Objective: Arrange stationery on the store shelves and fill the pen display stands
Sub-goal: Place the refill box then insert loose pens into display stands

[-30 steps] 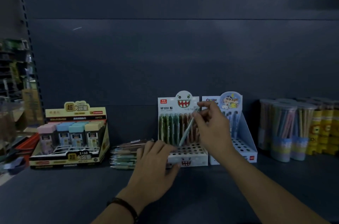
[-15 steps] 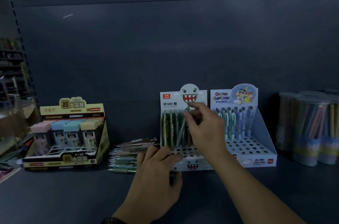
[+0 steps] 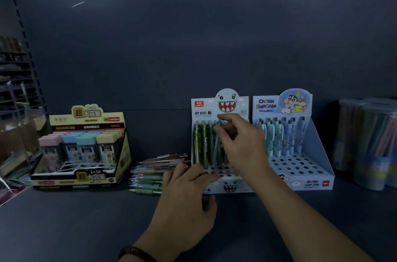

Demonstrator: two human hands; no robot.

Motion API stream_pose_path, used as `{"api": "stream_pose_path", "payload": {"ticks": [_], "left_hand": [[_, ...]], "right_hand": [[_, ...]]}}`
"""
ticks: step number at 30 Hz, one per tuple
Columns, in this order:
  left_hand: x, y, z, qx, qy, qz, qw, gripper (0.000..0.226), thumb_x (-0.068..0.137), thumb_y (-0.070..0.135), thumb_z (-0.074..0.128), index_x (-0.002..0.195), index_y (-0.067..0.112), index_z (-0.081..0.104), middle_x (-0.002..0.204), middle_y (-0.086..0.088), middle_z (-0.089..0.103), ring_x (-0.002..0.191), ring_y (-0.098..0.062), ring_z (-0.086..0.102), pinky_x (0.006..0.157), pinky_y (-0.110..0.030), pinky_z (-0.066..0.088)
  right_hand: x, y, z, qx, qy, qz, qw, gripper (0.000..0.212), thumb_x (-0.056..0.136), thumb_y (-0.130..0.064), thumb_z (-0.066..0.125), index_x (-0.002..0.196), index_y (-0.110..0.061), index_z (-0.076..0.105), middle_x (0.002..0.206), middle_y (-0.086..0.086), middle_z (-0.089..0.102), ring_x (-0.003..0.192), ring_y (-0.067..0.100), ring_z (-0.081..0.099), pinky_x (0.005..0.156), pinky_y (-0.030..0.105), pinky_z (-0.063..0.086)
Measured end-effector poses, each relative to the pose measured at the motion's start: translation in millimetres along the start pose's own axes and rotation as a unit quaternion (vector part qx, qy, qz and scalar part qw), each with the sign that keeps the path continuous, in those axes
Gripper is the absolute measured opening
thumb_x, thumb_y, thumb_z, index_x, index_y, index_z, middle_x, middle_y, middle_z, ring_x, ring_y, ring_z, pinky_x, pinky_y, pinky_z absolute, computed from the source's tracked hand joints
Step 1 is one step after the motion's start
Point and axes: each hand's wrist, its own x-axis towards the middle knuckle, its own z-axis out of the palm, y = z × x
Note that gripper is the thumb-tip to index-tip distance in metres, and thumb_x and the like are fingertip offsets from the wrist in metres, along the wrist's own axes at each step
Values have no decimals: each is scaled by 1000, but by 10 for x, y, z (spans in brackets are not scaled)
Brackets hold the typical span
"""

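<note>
We pinch one pen [image 3: 217,148] near its top between the thumb and fingertips of our right hand [image 3: 240,143], in front of the header card of the monster-face stand [image 3: 202,109]. The pen's long axis is close to upright, with the lower end leaning a little to the left. It stands in among the green pens [image 3: 198,143] that already fill the back row. We cannot tell whether its tip is seated in a hole or hangs just above the holed deck, because the neighbouring pens hide it. Either way, we judge that the coming move is a short push straight down along the pen's own axis, with the open holes lying below and in front of the fingers.

Our left hand [image 3: 187,197] rests on the stand's front left corner. Its fingers lie stretched over the deck's edge and hold nothing, which seems to steady the stand. This hand is the nearer one to the loose pens [image 3: 150,175], which lie on the shelf [image 3: 86,218] just to the left of the stand. Their long axes run left to right, so each one will need turning upright before it goes into a hole.
</note>
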Motion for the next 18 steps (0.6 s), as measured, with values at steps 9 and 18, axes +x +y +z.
{"api": "stream_pose_path", "payload": {"ticks": [9, 18], "left_hand": [[-14, -3, -8, -14, 2, 3, 1000, 49, 83, 43, 55, 132, 44, 62, 112, 30, 46, 111, -5, 42, 98, -31, 35], [-25, -8, 0, -17, 4, 10, 1000, 46, 84, 43, 55, 129, 44, 62, 113, 29, 47, 111, -4, 42, 98, -31, 36]], "right_hand": [[-46, -3, 13, -30, -69, -32, 997, 23, 101, -20, 67, 121, -23, 76, 93, -20, 71, 82, -3, 62, 84, 27, 56], [-161, -3, -40, -10, -122, 36, 992, 43, 104, -14, 55, 139, -37, 65, 53, -20, 55, 44, 7, 48, 51, 15, 41]]}}
